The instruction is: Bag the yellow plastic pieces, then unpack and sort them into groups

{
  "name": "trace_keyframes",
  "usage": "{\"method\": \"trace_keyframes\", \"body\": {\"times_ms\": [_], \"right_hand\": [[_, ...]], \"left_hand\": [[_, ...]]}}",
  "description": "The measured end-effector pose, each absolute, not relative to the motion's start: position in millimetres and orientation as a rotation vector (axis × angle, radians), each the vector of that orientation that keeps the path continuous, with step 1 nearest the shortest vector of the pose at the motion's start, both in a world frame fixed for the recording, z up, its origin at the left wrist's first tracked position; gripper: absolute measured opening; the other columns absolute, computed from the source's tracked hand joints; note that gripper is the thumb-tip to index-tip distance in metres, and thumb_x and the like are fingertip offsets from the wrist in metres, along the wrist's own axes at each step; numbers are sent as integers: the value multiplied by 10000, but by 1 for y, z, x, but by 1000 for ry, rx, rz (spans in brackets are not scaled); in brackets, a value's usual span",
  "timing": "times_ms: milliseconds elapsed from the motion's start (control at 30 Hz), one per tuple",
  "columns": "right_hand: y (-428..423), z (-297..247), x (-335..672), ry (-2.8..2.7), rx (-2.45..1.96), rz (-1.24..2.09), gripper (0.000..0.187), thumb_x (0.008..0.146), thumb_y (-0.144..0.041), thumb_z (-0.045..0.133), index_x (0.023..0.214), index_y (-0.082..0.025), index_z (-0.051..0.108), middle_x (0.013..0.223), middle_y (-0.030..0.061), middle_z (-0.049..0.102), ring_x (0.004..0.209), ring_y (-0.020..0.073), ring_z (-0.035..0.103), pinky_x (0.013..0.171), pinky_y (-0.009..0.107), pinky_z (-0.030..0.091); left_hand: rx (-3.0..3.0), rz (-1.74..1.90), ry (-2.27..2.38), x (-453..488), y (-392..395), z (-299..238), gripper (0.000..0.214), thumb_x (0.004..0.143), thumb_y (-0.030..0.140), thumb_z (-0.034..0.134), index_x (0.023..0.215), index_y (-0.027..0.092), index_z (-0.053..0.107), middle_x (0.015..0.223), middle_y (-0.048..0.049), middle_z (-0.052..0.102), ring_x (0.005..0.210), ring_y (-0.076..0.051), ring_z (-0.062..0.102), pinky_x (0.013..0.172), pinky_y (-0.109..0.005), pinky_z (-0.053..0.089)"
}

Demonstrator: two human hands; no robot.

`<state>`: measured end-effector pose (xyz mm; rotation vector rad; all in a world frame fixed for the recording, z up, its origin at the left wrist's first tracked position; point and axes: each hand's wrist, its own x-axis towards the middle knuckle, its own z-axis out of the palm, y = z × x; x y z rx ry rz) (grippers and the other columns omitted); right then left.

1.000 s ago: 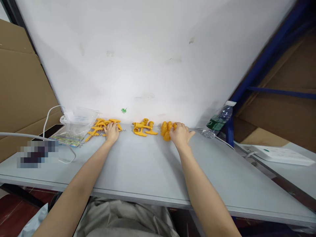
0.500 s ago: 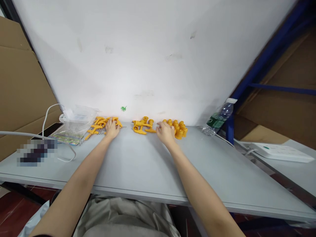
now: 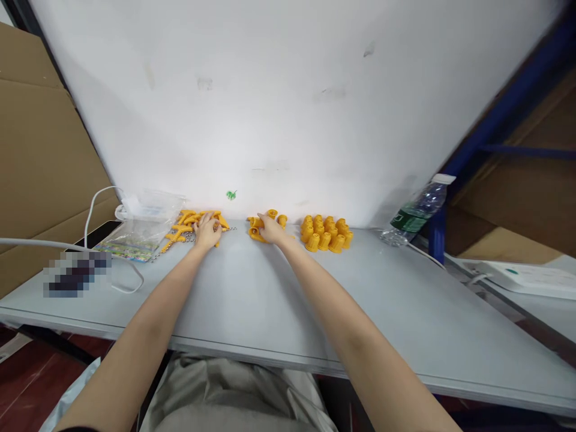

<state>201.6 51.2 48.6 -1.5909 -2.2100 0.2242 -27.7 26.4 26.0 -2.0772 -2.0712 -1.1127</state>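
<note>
My left hand (image 3: 207, 233) rests on a pile of yellow plastic T-shaped pieces (image 3: 182, 230) with small metal chains. Its fingers are bent among them, and what they grip is hidden. My right hand (image 3: 270, 229) reaches over a smaller group of yellow pieces (image 3: 257, 235) in the middle, some hollow and cup-like. Stretched fingers touch this group, partly covering it. To the right, several yellow tapered cups (image 3: 324, 233) stand close together in rows, apart from both hands.
Clear plastic bags (image 3: 155, 219), a phone (image 3: 101, 233) and a white cable (image 3: 90, 213) lie at the left by a cardboard box (image 3: 45, 150). A water bottle (image 3: 416, 211) leans at the right, near a blue post (image 3: 436, 237) and a white power strip (image 3: 526, 277).
My right hand has moved left from beside the rows of cups onto the middle group. My left hand stays at the chained pieces, its fingers more bent. The view has shifted slightly.
</note>
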Motion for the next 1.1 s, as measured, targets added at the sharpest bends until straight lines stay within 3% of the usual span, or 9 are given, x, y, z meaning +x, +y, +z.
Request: {"method": "trace_keyframes", "body": {"times_ms": [133,300,533,667,833,967,1100], "right_hand": [[49,50,198,-2230,-1654,203,464,829,-102,513,1287,-175,526,1359,133,530,1071,219,597,841,311,473],[30,58,197,-2128,-1713,-27,296,855,-135,462,1122,-178,581,1205,158,576,931,258,597,776,363,444],[2,82,215,-1776,-1568,-6,316,807,-158,433,1118,-182,484,1119,129,588,942,254,563,770,344,411],[-18,91,220,-1625,-1345,156,347,793,-236,481,1134,-203,430,1050,78,603,885,205,573,759,315,437],[-37,87,218,-1581,-1077,392,254,764,-263,528,1003,-227,451,1010,50,624,915,182,596,819,315,468],[-38,71,219,-1676,-975,505,179,777,-317,571,914,-236,490,1022,54,636,1001,204,593,915,368,460],[-34,55,223,-1837,-932,536,251,802,-420,599,944,-220,545,1015,67,654,990,221,608,906,396,475]], "left_hand": [[-2121,-1083,-2061,-31,27,28,216,840,155,491,906,233,681,1450,-55,499,1404,-275,350,1107,-565,268],[-2165,-1007,-2109,-29,24,37,249,854,147,481,965,221,691,1464,-80,480,1407,-301,346,1116,-605,240],[-2170,-981,-2168,-16,23,56,314,816,138,524,1091,195,665,1441,-144,488,1404,-346,335,1125,-626,212],[-2348,-1132,-1934,3,10,66,497,791,159,576,1285,207,567,1463,-118,467,1411,-304,336,1144,-518,272],[-2678,-1214,-1603,31,-18,75,669,825,296,607,1459,267,395,1413,-67,520,1199,-234,558,1017,-372,449],[-2569,-1118,-1698,37,-32,68,520,882,282,548,1399,287,490,1189,-67,649,937,-212,649,877,-343,503],[-2412,-1018,-1766,27,-36,56,418,913,272,497,1324,285,572,1112,-77,652,899,-220,648,848,-323,485]]}}
